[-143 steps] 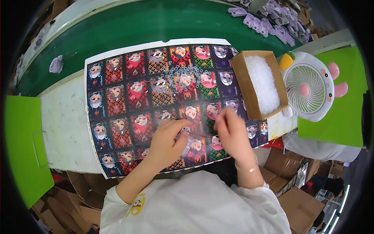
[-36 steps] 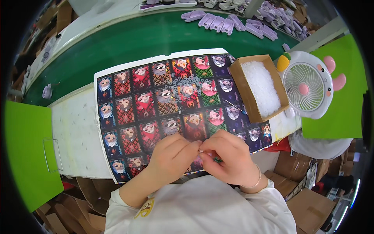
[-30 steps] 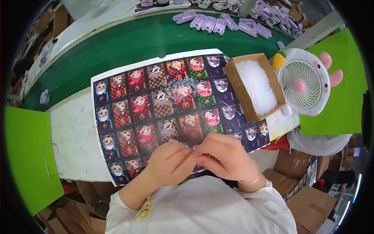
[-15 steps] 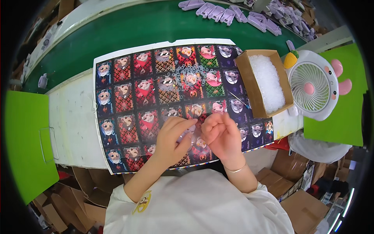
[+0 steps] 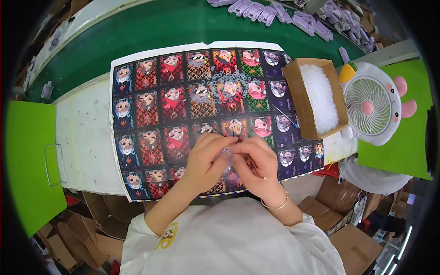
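Observation:
My left hand and my right hand meet fingertip to fingertip over the near edge of a large printed sheet covered with cartoon character squares. Between the fingers they pinch a small pale, partly clear piece; most of it is hidden by the hands. A thin dark thread or wire runs up from the fingers toward a cluster of small clear rings lying on the sheet's far middle. A metal bangle sits on my right wrist.
An open cardboard box of small white parts stands at the sheet's right edge. Beside it is a white desk fan with pink ears. A green conveyor belt runs behind, carrying purple parts. Green panels flank both sides; cardboard boxes lie below.
Both hands have stayed together on the small piece, shifting slightly up the sheet from its near edge. Earlier they were apart, pressing on the sheet.

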`<action>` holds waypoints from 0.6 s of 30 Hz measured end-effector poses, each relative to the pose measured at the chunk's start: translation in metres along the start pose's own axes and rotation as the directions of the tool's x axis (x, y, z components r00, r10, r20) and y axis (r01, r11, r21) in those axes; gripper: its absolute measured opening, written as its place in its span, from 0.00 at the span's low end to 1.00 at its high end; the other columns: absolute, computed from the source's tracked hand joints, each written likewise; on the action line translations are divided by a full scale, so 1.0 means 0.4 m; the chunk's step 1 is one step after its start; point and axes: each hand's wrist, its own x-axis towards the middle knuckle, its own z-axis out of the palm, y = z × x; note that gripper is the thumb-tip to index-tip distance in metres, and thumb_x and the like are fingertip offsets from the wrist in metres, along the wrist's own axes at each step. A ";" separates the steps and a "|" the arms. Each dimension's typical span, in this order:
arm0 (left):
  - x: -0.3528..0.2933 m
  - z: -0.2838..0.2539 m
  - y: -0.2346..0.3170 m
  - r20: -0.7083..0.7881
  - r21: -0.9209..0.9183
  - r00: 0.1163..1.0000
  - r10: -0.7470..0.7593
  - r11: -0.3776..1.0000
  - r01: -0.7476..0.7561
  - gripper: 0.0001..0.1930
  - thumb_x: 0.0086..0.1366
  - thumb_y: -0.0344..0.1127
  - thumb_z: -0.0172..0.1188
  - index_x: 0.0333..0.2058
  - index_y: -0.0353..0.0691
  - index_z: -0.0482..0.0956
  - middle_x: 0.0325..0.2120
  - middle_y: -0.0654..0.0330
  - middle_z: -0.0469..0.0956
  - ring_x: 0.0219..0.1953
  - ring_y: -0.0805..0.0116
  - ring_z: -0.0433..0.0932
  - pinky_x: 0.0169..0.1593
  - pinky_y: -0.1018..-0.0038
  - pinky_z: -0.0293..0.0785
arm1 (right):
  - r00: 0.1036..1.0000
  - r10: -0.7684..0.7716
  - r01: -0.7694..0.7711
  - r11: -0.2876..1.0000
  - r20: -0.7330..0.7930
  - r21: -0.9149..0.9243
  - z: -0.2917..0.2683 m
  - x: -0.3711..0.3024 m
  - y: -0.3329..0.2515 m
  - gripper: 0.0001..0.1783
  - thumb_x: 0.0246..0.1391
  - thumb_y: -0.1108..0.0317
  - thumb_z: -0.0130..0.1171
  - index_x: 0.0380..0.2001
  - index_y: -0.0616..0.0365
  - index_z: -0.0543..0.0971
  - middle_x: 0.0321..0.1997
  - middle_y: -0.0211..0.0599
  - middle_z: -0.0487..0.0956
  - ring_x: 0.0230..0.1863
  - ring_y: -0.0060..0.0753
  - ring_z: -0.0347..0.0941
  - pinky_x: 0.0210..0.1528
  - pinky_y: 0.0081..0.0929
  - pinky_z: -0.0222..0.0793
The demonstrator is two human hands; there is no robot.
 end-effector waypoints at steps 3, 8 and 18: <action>0.003 -0.003 0.000 0.006 0.001 1.000 0.011 1.000 -0.011 0.17 0.56 0.24 0.57 0.46 0.35 0.80 0.38 0.51 0.78 0.42 0.52 0.75 0.46 0.62 0.72 | 0.997 -0.074 0.074 0.997 -0.005 -0.034 0.002 0.001 -0.004 0.12 0.48 0.86 0.60 0.37 0.64 0.81 0.34 0.35 0.76 0.28 0.22 0.70 0.29 0.19 0.65; 0.007 0.000 0.007 0.020 0.048 1.000 0.001 0.999 -0.002 0.19 0.54 0.22 0.56 0.46 0.34 0.81 0.39 0.50 0.79 0.42 0.53 0.77 0.47 0.64 0.73 | 0.961 0.276 -0.267 0.916 0.013 0.300 0.008 -0.015 0.017 0.08 0.54 0.84 0.59 0.36 0.63 0.80 0.33 0.32 0.75 0.30 0.18 0.72 0.30 0.17 0.67; 0.006 0.012 -0.002 -0.027 0.030 1.000 -0.003 1.000 0.003 0.16 0.55 0.24 0.58 0.45 0.34 0.81 0.37 0.52 0.79 0.41 0.52 0.75 0.45 0.62 0.71 | 0.915 0.391 -0.391 0.798 0.100 0.458 -0.001 -0.009 0.024 0.09 0.59 0.84 0.54 0.39 0.66 0.80 0.33 0.30 0.77 0.32 0.16 0.72 0.34 0.15 0.69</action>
